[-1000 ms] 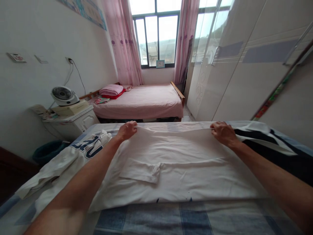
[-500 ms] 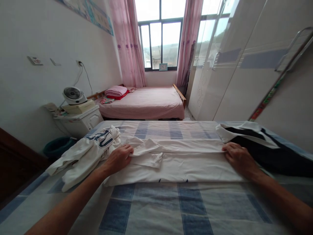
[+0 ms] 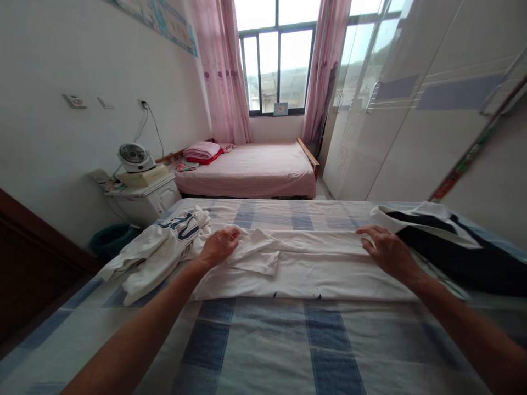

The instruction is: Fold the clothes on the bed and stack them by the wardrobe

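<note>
A white shirt [image 3: 325,274] lies folded into a long strip across the bed, a sleeve turned over its left part. My left hand [image 3: 221,246] is closed at the shirt's far left corner, fingertips pinching the cloth. Over the strip's right end, my right hand [image 3: 387,251] has its thumb and fingers apart, with no cloth between them. Left of my left hand is a crumpled white top with dark lettering [image 3: 181,227]. A black garment with a white collar [image 3: 453,247] lies beyond my right hand.
The near bed wears a blue-and-white checked sheet [image 3: 267,340]. Behind it stands a pink-covered bed [image 3: 263,170]. At left are a fan [image 3: 135,156] on a bedside cabinet [image 3: 160,197] and a dark green bin [image 3: 111,241]. A white wardrobe [image 3: 395,148] lines the right side.
My right hand has let go of the shirt's middle fold and moved toward the far edge, its fingers opening. My left hand has shifted to the far left corner. The view has turned slightly left.
</note>
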Motion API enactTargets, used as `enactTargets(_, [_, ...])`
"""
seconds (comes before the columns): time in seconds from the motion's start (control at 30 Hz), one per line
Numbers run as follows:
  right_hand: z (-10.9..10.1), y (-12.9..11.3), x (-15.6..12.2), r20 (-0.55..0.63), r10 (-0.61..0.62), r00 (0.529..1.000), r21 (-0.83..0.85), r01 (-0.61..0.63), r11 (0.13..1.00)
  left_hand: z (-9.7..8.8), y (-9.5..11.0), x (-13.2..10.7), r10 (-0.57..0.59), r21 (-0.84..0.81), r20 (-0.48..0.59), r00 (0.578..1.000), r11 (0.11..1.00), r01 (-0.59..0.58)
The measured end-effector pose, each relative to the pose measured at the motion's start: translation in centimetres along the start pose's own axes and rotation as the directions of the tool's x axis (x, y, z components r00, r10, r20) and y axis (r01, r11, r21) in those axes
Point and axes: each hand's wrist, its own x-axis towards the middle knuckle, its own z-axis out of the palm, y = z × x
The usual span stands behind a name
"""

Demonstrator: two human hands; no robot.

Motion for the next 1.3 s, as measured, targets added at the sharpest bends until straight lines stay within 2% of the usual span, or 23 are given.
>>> enactTargets(0.1, [1.6, -3.6, 1.1, 0.027, -0.055, 0.998, 0.102, 0.052, 0.993, 0.9, -0.4, 0.1, -0.098, 0.081, -0.085, 0.992, 0.991, 0.105])
enactTargets(0.2, [2.8, -7.0, 1.6, 0.059, -0.112, 0.992, 0.199, 0.099, 0.975, 0.8, -2.1, -0.3, -0.212, 0.077, -0.186, 0.959, 0.970, 0.229])
enactTargets(0.3, [3.3, -10.3, 2.2, 0.090, -0.182, 0.979, 0.301, 0.147, 0.942, 0.2, -3.8, -0.5, -0.330, 0.016, -0.134, 0.934, 0.942, 0.335])
enactTargets(0.4, [3.5, -14.0, 3.3, 0.120, -0.220, 0.968, 0.385, 0.159, 0.909, -0.2, -4.3, -0.6, -0.338, -0.046, -0.084, 0.937, 0.941, 0.335])
enactTargets(0.57, [4.9, -20.3, 6.2, 0.216, -0.188, 0.958, 0.456, 0.071, 0.887, 0.3, -3.3, -0.8, -0.342, -0.118, -0.060, 0.938, 0.935, 0.333])
enactTargets(0.7, [7.0, -23.5, 8.2, 0.322, -0.095, 0.942, 0.473, -0.073, 0.878, 1.1, -3.3, -0.1, -0.386, -0.305, -0.073, 0.920, 0.886, 0.348])
enactTargets(0.77, [7.4, -24.2, 8.7, 0.329, -0.100, 0.939, 0.497, -0.082, 0.864, 1.6, -3.7, 0.4, -0.408, -0.403, -0.063, 0.911, 0.846, 0.350])
enactTargets(0.87, [6.8, -24.4, 8.3, 0.234, -0.189, 0.954, 0.587, 0.016, 0.810, 2.2, -4.2, 1.1, -0.437, -0.481, -0.054, 0.898, 0.799, 0.360])
enactTargets(1.0, [5.1, -23.5, 6.5, 0.051, -0.328, 0.943, 0.767, 0.173, 0.617, 2.4, -4.2, 1.3, -0.464, -0.599, -0.034, 0.885, 0.719, 0.354])
enactTargets(1.07, [4.5, -22.8, 5.4, 0.041, -0.350, 0.936, 0.841, 0.157, 0.518, 2.3, -4.1, 1.0, -0.473, -0.644, -0.007, 0.881, 0.676, 0.359])
enactTargets(1.13, [4.2, -22.3, 4.5, 0.076, -0.356, 0.932, 0.885, 0.101, 0.454, 2.2, -4.1, 0.5, -0.475, -0.663, 0.026, 0.880, 0.651, 0.371])
enactTargets(1.2, [3.8, -21.9, 3.8, 0.133, -0.369, 0.920, 0.904, 0.040, 0.426, 2.1, -4.2, 0.1, -0.464, -0.641, 0.050, 0.885, 0.664, 0.385])
enactTargets(1.23, [3.4, -21.8, 3.6, 0.162, -0.384, 0.909, 0.907, 0.016, 0.421, 2.0, -4.3, -0.1, -0.460, -0.597, 0.041, 0.887, 0.700, 0.391])
enactTargets(1.3, [2.6, -21.7, 3.6, 0.229, -0.436, 0.870, 0.895, -0.013, 0.445, 1.7, -4.4, -0.2, -0.452, -0.448, -0.054, 0.890, 0.808, 0.383])
